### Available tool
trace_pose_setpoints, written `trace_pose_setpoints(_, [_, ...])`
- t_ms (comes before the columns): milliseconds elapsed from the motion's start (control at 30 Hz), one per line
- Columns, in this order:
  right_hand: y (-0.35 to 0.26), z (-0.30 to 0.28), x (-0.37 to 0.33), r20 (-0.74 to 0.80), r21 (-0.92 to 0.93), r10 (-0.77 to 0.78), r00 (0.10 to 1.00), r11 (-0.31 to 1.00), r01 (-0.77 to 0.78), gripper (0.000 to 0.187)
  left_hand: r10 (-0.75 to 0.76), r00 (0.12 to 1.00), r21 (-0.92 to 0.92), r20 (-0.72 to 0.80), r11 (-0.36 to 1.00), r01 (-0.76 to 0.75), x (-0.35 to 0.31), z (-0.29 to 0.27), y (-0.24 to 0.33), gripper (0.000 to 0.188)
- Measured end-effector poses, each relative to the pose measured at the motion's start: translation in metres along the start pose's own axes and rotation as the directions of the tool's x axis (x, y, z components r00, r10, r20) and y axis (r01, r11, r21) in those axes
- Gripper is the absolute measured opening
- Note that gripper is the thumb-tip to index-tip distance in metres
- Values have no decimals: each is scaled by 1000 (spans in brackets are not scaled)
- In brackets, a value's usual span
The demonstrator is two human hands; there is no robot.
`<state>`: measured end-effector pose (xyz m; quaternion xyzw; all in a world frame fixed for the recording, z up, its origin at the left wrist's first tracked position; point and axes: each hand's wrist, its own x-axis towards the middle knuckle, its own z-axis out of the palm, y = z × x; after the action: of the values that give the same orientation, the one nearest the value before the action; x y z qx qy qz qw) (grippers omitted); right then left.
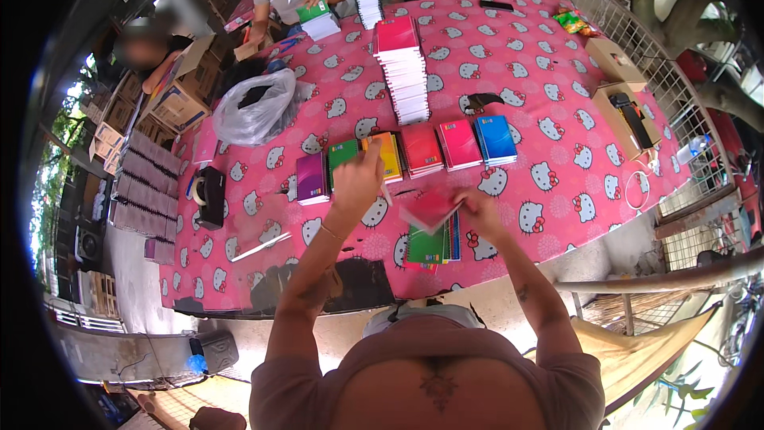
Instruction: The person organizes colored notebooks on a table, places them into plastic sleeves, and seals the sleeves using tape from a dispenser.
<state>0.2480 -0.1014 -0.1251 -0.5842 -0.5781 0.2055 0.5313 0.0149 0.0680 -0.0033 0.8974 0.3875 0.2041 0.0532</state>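
Right hand [476,211] pinches a red notebook [430,205] by its edge, tilted above a green notebook [425,248] on a loose pile near the worktop [557,199] front; edge grip probably leaves the cover free. Left hand [356,181] over the yellow stack [390,161], one finger extended; cannot tell if it grips anything. Row of stacks seemingly split by colour for easy reach
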Motion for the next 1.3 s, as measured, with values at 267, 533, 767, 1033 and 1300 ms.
trace_pose_setpoints(267, [8, 27, 51, 46, -89, 164, 985, 983, -159, 40, 152, 961, -130, 230, 984, -124, -59, 83, 69, 52])
trace_pose_setpoints(533, [34, 76, 94, 267, -678, -109, 958, 684, 267, 61, -210, 974, 41, -83, 976, 214, -62, 44, -122, 51])
trace_pose_setpoints(767, [38, 84, 97, 304, -622, -3, 953, 757, 201, 61, -136, 988, 185, -76, 972, 148, -107, 53, -194, 75])
trace_pose_setpoints(1033, [27, 48, 52, 130, -405, -44, 991, 909, 93, 50, 28, 1000, 67, 11, 997, -29, -83, 55, -206, 49])
trace_pose_setpoints(1300, [-15, 31, 10, 179, 549, 414, 893, 711, -440, 48, -96, 991, -45, -93, 995, 92, -59, -5, -99, 49])
